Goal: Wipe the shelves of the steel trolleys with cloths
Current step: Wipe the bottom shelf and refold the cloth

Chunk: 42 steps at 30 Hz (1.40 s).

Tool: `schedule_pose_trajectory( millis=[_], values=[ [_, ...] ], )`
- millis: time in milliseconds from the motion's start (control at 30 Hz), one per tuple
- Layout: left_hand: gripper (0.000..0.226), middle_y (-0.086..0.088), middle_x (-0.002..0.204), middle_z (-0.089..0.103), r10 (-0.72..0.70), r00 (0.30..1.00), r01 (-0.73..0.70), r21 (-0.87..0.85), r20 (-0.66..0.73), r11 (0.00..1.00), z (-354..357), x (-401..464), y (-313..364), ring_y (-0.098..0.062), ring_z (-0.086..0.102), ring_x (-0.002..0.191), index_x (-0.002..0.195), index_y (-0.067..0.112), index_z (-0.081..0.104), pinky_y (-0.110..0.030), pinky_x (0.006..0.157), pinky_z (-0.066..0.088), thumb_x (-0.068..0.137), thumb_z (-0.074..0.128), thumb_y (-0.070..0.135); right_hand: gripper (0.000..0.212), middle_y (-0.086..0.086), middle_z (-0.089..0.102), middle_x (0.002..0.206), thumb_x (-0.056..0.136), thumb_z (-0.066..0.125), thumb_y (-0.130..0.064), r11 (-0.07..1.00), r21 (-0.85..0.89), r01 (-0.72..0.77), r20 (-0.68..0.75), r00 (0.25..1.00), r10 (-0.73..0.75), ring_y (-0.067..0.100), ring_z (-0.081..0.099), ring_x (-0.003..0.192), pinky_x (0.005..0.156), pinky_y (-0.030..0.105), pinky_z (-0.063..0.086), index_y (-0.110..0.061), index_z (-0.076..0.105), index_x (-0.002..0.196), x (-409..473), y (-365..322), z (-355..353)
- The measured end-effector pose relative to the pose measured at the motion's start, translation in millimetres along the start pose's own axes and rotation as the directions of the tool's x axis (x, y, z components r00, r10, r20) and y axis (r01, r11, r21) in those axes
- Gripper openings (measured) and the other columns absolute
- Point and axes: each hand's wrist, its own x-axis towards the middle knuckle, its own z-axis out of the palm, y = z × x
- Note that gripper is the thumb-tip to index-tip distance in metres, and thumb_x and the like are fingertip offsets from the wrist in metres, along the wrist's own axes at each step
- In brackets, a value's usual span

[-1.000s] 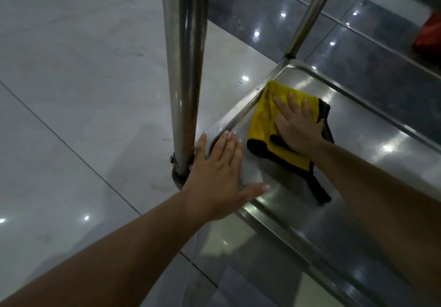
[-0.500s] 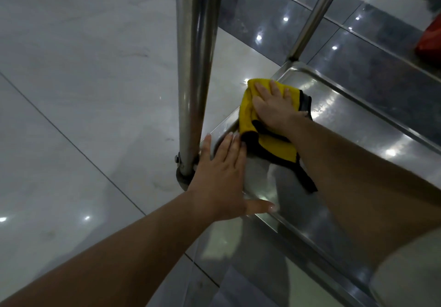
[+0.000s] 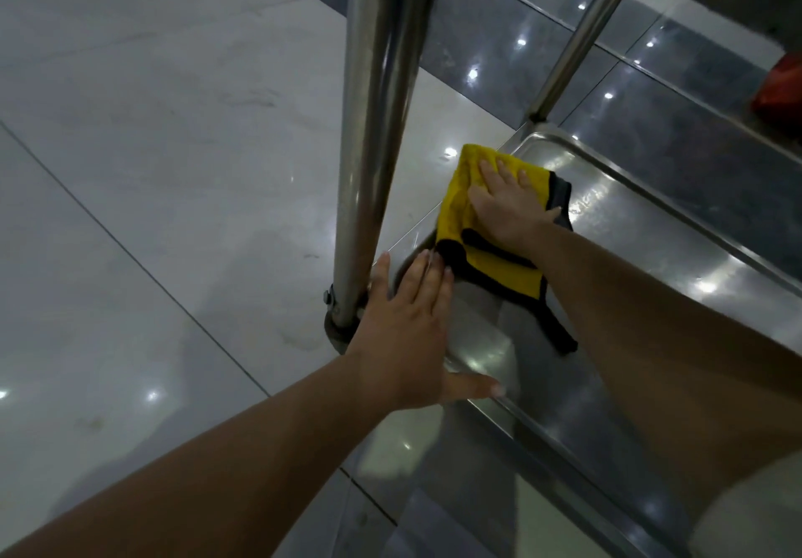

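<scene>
A yellow cloth with black trim [image 3: 460, 210] lies bunched against the left rim of the trolley's low steel shelf [image 3: 677, 249], part of it hanging over the rim. My right hand [image 3: 505, 204] presses flat on the cloth with straight fingers. My left hand [image 3: 410, 332] rests flat on the shelf's near left corner, fingers straight, thumb spread along the front rim, just beside the corner post [image 3: 377, 123].
A second steel post [image 3: 577, 41] rises at the shelf's far left corner. The floor is pale glossy tile on the left and dark glossy tile beyond the trolley. Something red [image 3: 781, 88] sits at the right edge. An upper shelf's underside shows at top right.
My right hand has pushed the cloth leftward from the shelf's middle to its left rim, where it now bunches over the edge. My left hand has stayed planted on the corner.
</scene>
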Motion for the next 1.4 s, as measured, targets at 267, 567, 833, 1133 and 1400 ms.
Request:
schedule_pose_trajectory(
  millis=[267,567,833,1133,1400],
  values=[
    [0.13,-0.012,0.16,-0.009,-0.005,0.999,0.005,0.001,-0.036,1.0,0.4,-1.7,2.3,-0.027,-0.016,0.147,0.151,0.011,-0.009,-0.061,0.111,-0.014,0.057,0.002,0.099,0.056,-0.024,0.0,0.158,0.094,0.025,-0.048,0.971,-0.019,0.239,0.092,0.967,-0.236,0.011,-0.008,0.147,0.106,0.073,-0.005,-0.047,0.011,0.148,-67.4,12.9,11.9],
    [0.133,-0.008,0.161,-0.007,-0.014,1.0,0.014,-0.018,-0.015,1.0,1.2,2.7,-1.5,-0.022,-0.018,0.147,0.151,0.01,-0.009,-0.059,0.112,-0.015,0.052,0.0,0.1,0.057,0.001,0.002,0.162,0.1,0.016,-0.043,0.974,-0.115,0.194,0.1,0.978,-0.183,0.025,-0.003,0.148,0.114,0.063,0.002,-0.022,0.011,0.153,13.3,5.5,0.8],
    [0.139,-0.009,0.162,-0.003,-0.017,1.0,0.017,-0.013,-0.012,1.0,1.4,1.5,-2.7,-0.021,-0.013,0.148,0.152,0.009,-0.003,-0.054,0.113,-0.019,0.048,0.001,0.102,0.061,-0.017,-0.011,0.159,0.093,0.019,-0.059,0.96,-0.213,0.18,-0.034,0.981,-0.191,0.016,-0.015,0.147,0.111,0.067,0.002,-0.047,-0.008,0.147,-129.2,56.0,25.5],
    [0.135,-0.013,0.16,-0.014,0.018,0.994,-0.025,0.058,0.112,0.998,-8.4,0.6,-1.0,-0.027,-0.021,0.146,0.152,0.023,-0.009,-0.059,0.112,-0.016,0.042,-0.007,0.102,0.065,-0.026,-0.021,0.154,0.082,0.008,-0.073,0.991,-0.116,0.062,0.014,0.998,-0.061,0.002,-0.027,0.141,0.115,0.058,-0.002,-0.056,-0.011,0.142,-270.4,141.2,24.4],
    [0.082,-0.009,0.162,-0.002,0.19,0.971,-0.208,0.121,0.145,0.97,-8.6,-7.2,31.7,-0.021,-0.002,0.149,0.153,0.019,0.005,-0.042,0.119,0.005,0.086,0.001,0.066,0.063,-0.021,-0.019,0.155,0.094,0.025,-0.063,0.956,-0.202,0.212,0.012,0.977,-0.214,0.016,-0.018,0.146,0.111,0.065,-0.007,-0.052,-0.012,0.143,-248.6,81.4,39.2]
  ],
)
